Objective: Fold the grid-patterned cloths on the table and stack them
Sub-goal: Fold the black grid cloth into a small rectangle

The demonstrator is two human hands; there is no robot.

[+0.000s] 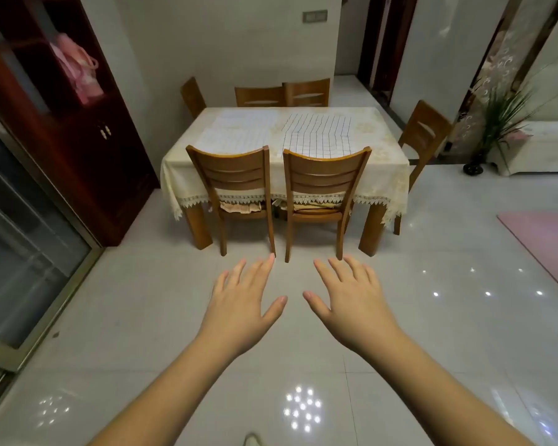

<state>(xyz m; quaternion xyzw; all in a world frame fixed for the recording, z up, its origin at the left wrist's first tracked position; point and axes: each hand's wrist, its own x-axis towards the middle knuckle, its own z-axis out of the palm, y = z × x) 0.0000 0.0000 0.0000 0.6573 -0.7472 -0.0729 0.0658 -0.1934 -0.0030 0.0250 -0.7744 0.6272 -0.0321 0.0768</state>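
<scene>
Two grid-patterned cloths lie flat side by side on the table (pixel 377 146), which is covered by a cream lace-edged tablecloth. The left cloth (pixel 239 132) has a faint pale grid; the right cloth (pixel 318 133) is white with dark grid lines. My left hand (pixel 244 302) and my right hand (pixel 351 300) are held out in front of me, palms down with fingers spread, over the tiled floor well short of the table. Both hands hold nothing.
Two wooden chairs (pixel 239 185) (pixel 322 181) are tucked in at the table's near side, between me and the cloths. More chairs stand at the back and right. A dark cabinet (pixel 78 140) stands left, a pink mat (pixel 548 243) and a plant (pixel 496 123) right.
</scene>
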